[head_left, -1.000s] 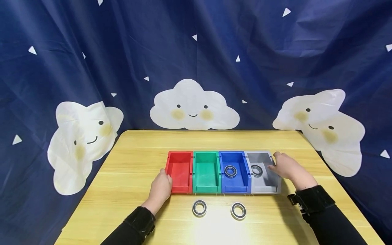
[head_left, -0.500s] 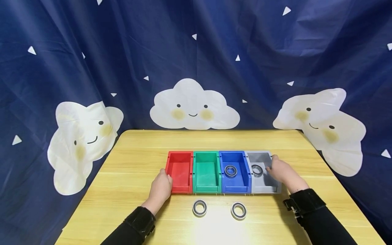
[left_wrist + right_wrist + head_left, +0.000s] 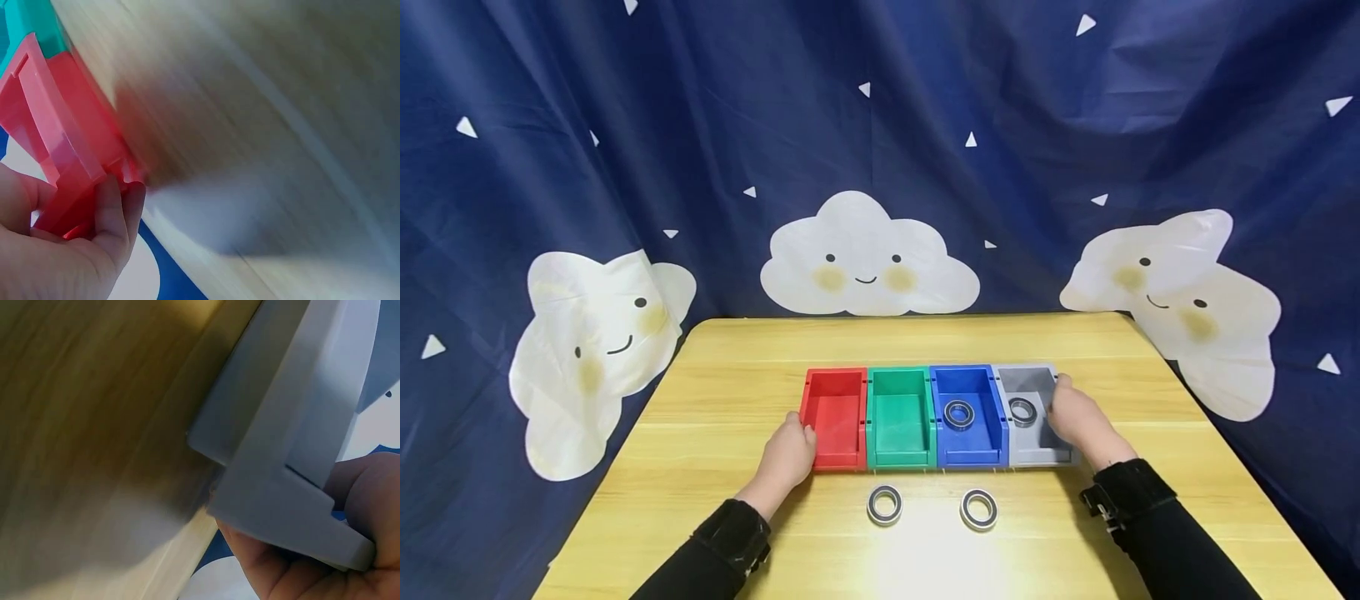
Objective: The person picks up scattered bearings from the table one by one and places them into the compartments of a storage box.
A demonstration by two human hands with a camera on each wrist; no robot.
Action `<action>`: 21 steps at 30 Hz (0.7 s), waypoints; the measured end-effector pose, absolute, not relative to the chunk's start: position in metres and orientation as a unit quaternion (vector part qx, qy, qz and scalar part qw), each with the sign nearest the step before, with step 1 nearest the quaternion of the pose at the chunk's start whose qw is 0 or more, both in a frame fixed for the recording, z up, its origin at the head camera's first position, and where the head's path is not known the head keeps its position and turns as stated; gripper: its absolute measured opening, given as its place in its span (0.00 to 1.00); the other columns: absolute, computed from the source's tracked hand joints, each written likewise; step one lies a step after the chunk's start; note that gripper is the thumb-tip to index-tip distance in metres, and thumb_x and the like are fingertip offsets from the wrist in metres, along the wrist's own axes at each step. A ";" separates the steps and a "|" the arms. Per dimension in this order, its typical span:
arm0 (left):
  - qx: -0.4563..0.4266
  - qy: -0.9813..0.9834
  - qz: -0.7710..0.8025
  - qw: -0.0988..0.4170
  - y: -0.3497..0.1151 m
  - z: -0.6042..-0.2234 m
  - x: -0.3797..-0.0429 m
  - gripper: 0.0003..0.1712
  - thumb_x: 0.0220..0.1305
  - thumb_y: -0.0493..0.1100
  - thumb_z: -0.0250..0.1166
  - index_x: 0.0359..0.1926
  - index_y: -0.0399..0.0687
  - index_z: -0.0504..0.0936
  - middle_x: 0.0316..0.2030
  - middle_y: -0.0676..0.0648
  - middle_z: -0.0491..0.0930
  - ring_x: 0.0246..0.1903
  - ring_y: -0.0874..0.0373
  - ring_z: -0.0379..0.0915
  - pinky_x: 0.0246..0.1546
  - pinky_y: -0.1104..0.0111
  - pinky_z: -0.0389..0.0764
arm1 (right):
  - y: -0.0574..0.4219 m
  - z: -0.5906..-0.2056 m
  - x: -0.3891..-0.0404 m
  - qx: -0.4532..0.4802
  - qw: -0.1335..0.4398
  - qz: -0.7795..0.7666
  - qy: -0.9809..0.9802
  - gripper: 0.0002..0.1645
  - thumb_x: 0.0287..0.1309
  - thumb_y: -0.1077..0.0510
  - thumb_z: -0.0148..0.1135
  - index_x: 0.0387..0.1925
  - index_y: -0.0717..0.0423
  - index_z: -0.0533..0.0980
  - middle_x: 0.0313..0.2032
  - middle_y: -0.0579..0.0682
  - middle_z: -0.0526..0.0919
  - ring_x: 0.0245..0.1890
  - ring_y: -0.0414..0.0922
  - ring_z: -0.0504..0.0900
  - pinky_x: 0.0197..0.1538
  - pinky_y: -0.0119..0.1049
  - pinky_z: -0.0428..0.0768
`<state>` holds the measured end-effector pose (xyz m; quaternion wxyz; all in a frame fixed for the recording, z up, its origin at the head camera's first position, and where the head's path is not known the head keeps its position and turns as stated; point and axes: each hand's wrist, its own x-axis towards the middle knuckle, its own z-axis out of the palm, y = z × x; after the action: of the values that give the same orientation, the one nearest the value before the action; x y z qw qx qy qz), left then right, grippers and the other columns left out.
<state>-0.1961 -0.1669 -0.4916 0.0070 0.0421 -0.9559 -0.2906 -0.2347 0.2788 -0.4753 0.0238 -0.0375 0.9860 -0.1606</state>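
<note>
Four open plastic bins stand joined side by side in the head view: red (image 3: 837, 425), green (image 3: 898, 421), blue (image 3: 983, 440) and grey (image 3: 1047, 442). My left hand (image 3: 787, 452) grips the red bin's left wall, thumb on the inner side and fingers outside, as the left wrist view also shows. On the opposite end, my right hand (image 3: 1081, 421) holds the grey bin's right wall between thumb and fingers. One ball bearing (image 3: 958, 427) lies in the blue bin, and another bearing (image 3: 1032, 417) rests against the grey bin's left wall. The red and green bins hold nothing.
Two more bearings lie flat on the wooden table (image 3: 737, 400) in front of the row: a left bearing (image 3: 884, 522) below the green bin and a right bearing (image 3: 979, 527) below the blue one. A dark blue curtain (image 3: 722, 125) with clouds hangs behind the table's far edge.
My right hand has moved left and closed in on the grey bin's right wall. My left hand keeps its hold on the red bin. The head view has shifted slightly.
</note>
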 end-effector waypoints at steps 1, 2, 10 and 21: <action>0.043 -0.955 -0.293 0.005 -0.167 -0.490 -0.196 0.16 0.71 0.40 0.52 0.47 0.27 0.70 0.31 0.38 0.77 0.32 0.47 0.77 0.41 0.51 0.80 | 0.278 -0.475 -0.235 -0.036 0.024 -0.162 0.986 0.34 0.60 0.69 0.48 0.59 0.88 0.48 0.29 0.73 0.77 0.34 0.66 0.82 0.41 0.59 0.80; 0.044 -0.955 -0.294 0.000 -0.167 -0.490 -0.196 0.17 0.71 0.40 0.52 0.48 0.26 0.70 0.32 0.37 0.77 0.33 0.46 0.77 0.42 0.51 0.80 | 0.278 -0.474 -0.234 -0.035 0.024 -0.162 0.986 0.33 0.60 0.69 0.48 0.58 0.89 0.48 0.30 0.73 0.77 0.34 0.67 0.82 0.42 0.59 0.80; 0.044 -0.952 -0.303 -0.018 -0.171 -0.490 -0.194 0.27 0.70 0.41 0.55 0.60 0.21 0.64 0.46 0.31 0.78 0.43 0.42 0.78 0.50 0.48 0.78 | 0.277 -0.475 -0.234 -0.036 0.021 -0.153 0.987 0.33 0.59 0.69 0.49 0.57 0.89 0.49 0.30 0.74 0.77 0.35 0.68 0.82 0.43 0.60 0.80; 0.018 -0.925 -0.365 0.101 -0.141 -0.462 -0.183 0.27 0.66 0.42 0.63 0.63 0.37 0.70 0.63 0.34 0.65 0.62 0.38 0.60 0.61 0.44 0.66 | 0.279 -0.476 -0.236 -0.037 0.022 -0.157 0.987 0.33 0.59 0.69 0.48 0.58 0.89 0.49 0.32 0.77 0.77 0.36 0.70 0.81 0.44 0.60 0.79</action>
<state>-0.1828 -0.1413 -0.4623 0.1009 0.0175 -0.9252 -0.3654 -0.2359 0.2787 -0.4762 0.0218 -0.0375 0.9867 -0.1570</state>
